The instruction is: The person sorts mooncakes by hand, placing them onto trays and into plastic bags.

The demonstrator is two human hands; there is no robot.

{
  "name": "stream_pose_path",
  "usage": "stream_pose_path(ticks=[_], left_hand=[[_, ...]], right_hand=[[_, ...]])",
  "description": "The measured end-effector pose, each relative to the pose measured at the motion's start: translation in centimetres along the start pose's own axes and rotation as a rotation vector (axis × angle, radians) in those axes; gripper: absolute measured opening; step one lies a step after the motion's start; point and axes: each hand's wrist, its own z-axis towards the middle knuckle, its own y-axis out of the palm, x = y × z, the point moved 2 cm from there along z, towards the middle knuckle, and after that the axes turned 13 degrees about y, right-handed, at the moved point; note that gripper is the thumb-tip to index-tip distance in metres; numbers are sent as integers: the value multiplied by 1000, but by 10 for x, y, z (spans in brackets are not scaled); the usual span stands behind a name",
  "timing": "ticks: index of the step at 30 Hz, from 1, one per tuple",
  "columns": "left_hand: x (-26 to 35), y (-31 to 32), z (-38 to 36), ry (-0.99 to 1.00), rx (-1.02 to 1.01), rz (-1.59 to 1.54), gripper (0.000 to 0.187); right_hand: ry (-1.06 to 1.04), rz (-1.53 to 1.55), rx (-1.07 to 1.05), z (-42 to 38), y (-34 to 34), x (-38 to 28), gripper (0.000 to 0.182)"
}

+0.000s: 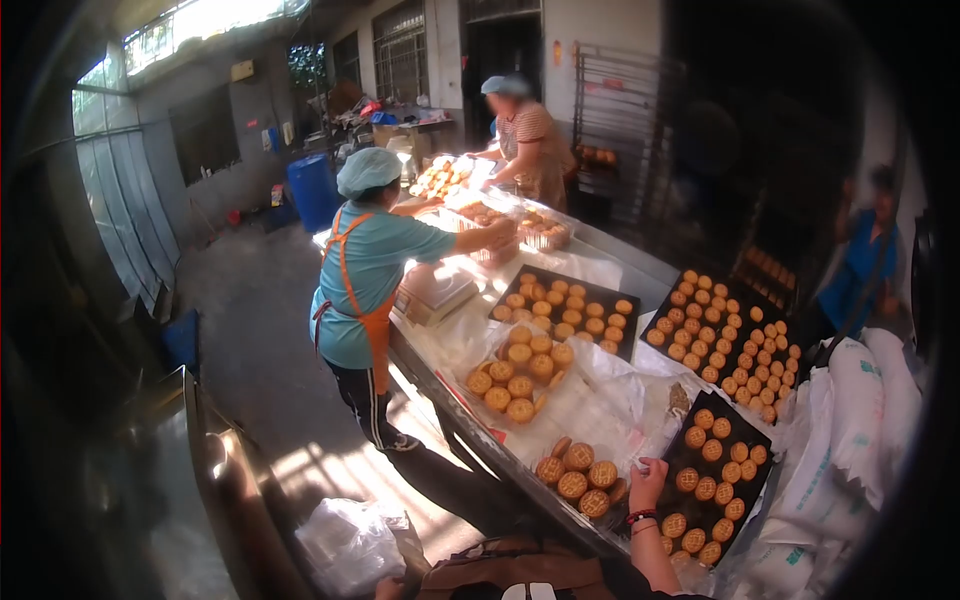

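Round pastries [602, 474] — golden-brown, lattice-marked tops, darker in the near cluster. Two clusters lie on pale sheeting [590, 412]; more fill three black trays [745, 428], about seventeen on the near right one. Right hand [650, 482] between near cluster and that tray, fingers bent — cannot tell if grasping. Left hand [388, 588] cut off at near edge, state unclear. Three other people [362, 268] beyond.

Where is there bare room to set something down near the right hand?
The wrinkled white sheet is bare between the middle pastry pile and the nearest pile. The near tray, beside the right hand, has only small gaps; the far-right tray is crowded.
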Motion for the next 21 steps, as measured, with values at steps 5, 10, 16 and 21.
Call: stream_pose_path(ticks=[5,10,16,21], left_hand=[[11,-8,22,73,22,77,47],[75,-20,62,196,264,24,44],[130,-2,95,338,287,31,45],[170,7,72,461,352,44,45]], right_hand=[[65,105,-6,-5,-21,17,16],[102,58,52,-4,-57,20,9],[150,79,108,5,-85,48,17],[412,332,16,24,-89,73,23]])
